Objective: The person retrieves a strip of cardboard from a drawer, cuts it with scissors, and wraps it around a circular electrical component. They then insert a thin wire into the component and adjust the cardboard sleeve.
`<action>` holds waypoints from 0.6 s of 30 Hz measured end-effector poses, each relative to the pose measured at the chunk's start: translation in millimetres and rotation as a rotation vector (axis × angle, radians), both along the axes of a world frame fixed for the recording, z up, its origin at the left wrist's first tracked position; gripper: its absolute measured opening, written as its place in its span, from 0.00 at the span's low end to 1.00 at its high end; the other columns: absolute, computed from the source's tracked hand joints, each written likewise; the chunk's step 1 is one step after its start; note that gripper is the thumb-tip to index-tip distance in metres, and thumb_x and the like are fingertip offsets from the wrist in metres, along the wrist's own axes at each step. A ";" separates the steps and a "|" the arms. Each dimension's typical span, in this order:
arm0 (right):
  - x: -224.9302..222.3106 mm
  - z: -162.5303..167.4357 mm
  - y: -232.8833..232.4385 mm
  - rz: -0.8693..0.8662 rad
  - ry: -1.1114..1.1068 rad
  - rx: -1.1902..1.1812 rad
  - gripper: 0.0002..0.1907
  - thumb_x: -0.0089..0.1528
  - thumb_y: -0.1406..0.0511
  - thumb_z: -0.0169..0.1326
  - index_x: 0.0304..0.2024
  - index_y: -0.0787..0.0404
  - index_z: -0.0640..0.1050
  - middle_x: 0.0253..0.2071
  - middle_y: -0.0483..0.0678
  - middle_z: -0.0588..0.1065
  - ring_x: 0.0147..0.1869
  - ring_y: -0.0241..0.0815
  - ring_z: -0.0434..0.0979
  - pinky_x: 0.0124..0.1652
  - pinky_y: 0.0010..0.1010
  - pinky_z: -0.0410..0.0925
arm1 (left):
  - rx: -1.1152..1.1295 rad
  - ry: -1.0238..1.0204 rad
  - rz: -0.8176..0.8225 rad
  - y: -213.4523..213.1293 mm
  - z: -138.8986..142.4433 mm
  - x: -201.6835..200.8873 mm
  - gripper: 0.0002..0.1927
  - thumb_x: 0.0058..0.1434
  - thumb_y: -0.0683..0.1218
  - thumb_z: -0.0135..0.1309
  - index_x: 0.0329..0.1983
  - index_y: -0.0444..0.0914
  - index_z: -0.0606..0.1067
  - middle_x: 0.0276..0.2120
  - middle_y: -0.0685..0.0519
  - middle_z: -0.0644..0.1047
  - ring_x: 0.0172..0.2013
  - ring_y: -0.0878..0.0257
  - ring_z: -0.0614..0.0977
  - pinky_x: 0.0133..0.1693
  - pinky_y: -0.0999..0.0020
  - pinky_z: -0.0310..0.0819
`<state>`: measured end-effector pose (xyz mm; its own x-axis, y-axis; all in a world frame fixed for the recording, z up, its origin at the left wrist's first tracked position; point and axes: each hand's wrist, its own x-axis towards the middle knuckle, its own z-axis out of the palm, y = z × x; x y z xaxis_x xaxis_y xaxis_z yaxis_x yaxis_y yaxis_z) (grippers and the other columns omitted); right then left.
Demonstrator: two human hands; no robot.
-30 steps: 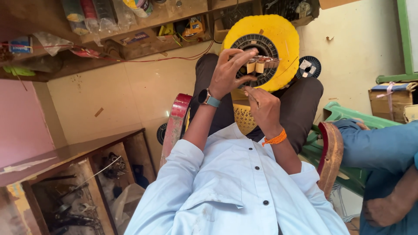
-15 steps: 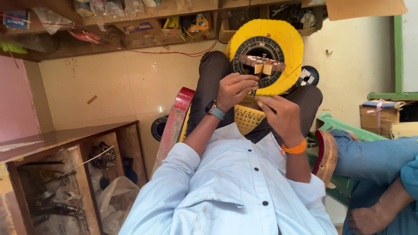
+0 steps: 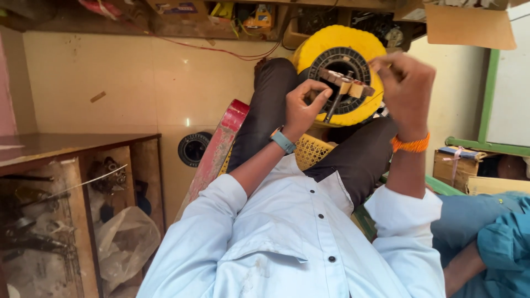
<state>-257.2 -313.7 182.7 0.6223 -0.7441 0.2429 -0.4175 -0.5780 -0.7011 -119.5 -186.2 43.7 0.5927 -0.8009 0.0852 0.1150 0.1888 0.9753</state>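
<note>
The armature (image 3: 346,87), a small tan and brown wound piece on a dark shaft (image 3: 333,110), was held up between both hands, in front of the yellow spool (image 3: 342,74) that stood beyond the knees. The left hand (image 3: 301,107), with a watch (image 3: 283,142) on its wrist, was curled shut around the lower end of the shaft. Its thumb and forefinger pinched the shaft, so the armature lay just to the right of that hand and slightly above it. The right hand (image 3: 406,85), with an orange band (image 3: 411,145) on its wrist, was closed with its fingertips pressed together at the armature's far right end. The piece therefore lay to that hand's left, touching its fingers. Whether those fingers gripped the armature itself or a thin wire at its end could not be told. The shaft was the long axis. It ran steeply, its lower end pointing down and left into the left hand's grip and its upper end pointing up and a little right towards the spool's black hub. The wound blocks crossed it in a row that sloped gently down to the right, from above the left hand to the right hand's fingertips. The left hand looked the nearer to the shaft, the right hand the nearer to the blocks. A yellow mesh basket (image 3: 312,152) sat below both hands in the lap, well apart from the armature.
</note>
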 end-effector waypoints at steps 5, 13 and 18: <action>-1.9 -37.5 -38.6 -0.042 0.016 0.030 0.04 0.70 0.72 0.60 0.47 0.67 0.84 0.38 0.49 0.81 0.37 0.30 0.77 0.36 0.23 0.68 | 0.043 0.016 -0.050 -3.7 6.2 -2.4 0.06 0.66 0.44 0.60 0.39 0.35 0.81 0.26 0.60 0.77 0.25 0.77 0.71 0.28 0.78 0.64; -13.2 -76.7 -61.8 -0.086 0.053 0.098 0.05 0.68 0.69 0.65 0.42 0.67 0.84 0.28 0.45 0.75 0.28 0.29 0.66 0.28 0.25 0.60 | 0.071 -0.095 -0.001 -15.1 11.3 -9.2 0.07 0.66 0.43 0.61 0.42 0.35 0.81 0.29 0.58 0.80 0.27 0.76 0.76 0.30 0.77 0.70; -14.2 -84.0 -69.0 -0.114 0.063 0.169 0.07 0.67 0.68 0.67 0.40 0.67 0.84 0.24 0.44 0.71 0.26 0.29 0.62 0.27 0.26 0.58 | 0.112 -0.131 0.045 -15.9 15.8 -17.2 0.06 0.65 0.41 0.61 0.43 0.34 0.80 0.30 0.56 0.81 0.26 0.74 0.77 0.29 0.76 0.70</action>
<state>-271.4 -382.8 98.7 0.5421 -0.8372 0.0720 -0.5196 -0.4013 -0.7543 -136.7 -202.1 59.5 0.6177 -0.7828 0.0756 -0.0209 0.0798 0.9966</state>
